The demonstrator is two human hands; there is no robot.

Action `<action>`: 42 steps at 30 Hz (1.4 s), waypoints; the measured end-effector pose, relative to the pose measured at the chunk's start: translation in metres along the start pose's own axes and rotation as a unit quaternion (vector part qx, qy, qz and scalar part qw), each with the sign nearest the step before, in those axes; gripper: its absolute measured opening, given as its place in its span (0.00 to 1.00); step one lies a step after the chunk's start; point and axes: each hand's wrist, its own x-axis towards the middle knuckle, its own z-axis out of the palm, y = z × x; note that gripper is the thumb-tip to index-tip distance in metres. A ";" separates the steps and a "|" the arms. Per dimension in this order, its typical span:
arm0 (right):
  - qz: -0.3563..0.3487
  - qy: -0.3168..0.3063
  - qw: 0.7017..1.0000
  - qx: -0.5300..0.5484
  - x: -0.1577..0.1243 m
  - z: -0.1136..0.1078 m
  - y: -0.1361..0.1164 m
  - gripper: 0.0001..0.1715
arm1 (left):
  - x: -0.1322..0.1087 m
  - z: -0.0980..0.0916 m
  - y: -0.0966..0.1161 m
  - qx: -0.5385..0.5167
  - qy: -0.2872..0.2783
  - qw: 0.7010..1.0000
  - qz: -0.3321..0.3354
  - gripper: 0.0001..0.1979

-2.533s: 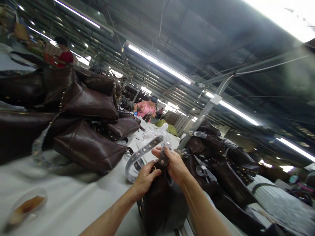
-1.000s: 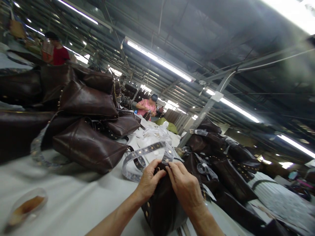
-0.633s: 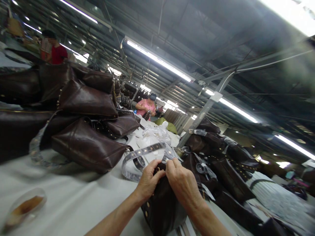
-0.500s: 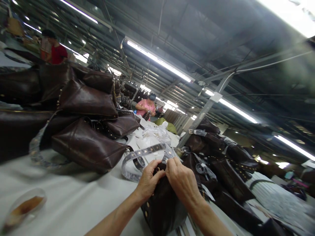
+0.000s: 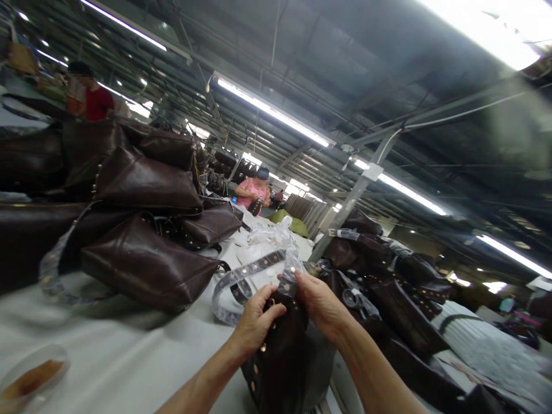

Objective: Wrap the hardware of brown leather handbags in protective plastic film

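Note:
A dark brown leather bag (image 5: 297, 356) with gold studs along its edge stands upright before me. My left hand (image 5: 257, 316) pinches the bag's upper edge beside a small metal ring. My right hand (image 5: 317, 299) is closed on the plastic-wrapped, studded strap (image 5: 288, 277) where it meets the top of the bag. From there the strap loops away to the left over the white table (image 5: 172, 362). My right fingertips are partly hidden behind the wrap.
Brown leather bags (image 5: 146, 259) are piled at the left, and more bags (image 5: 397, 305) lie at the right. Clear plastic wrap (image 5: 271, 233) sits beyond my hands. A round container (image 5: 34, 376) stands front left. Two people work farther back, and a metal post (image 5: 345, 213) rises ahead.
My right hand has shifted from the bag's top edge onto the wrapped strap end, lifting it into clearer view. My left hand keeps its pinch. The view has shifted slightly.

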 end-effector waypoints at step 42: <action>-0.389 0.157 0.421 -0.804 -0.037 0.021 0.016 0.13 | -0.007 0.014 0.000 -0.002 0.091 0.996 0.024 0.08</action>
